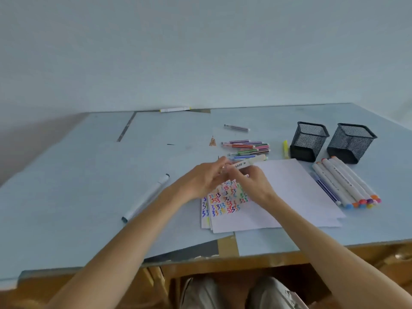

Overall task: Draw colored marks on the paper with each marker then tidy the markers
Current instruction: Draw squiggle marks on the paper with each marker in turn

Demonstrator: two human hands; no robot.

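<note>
Head view: both hands meet over the top edge of the paper, working a thick white marker that lies roughly level between them. The left hand has fingers curled toward the marker's left end, probably on the cap or tip, though that end is hidden, so capping or uncapping can't be told apart. The right hand grips the barrel from below. Rows of colored squiggles already fill the near-left part of the top sheet, with more marked sheets stacked under it. A bunch of thin markers lies just beyond the hands, and one thin grey pen sits farther back. A row of thick white markers lies right of the paper, a yellow highlighter stands beside two mesh pen cups, neither showing any markers in it. A long black-tipped marker lies well left on the table, and another white marker rests at the far edge by the wall. Risks, as I judge them: a cap that pops loose could roll off the table, an open tip could smear the squiggles or a wrist, and the stray markers at left and back could get missed when tidying.
</note>
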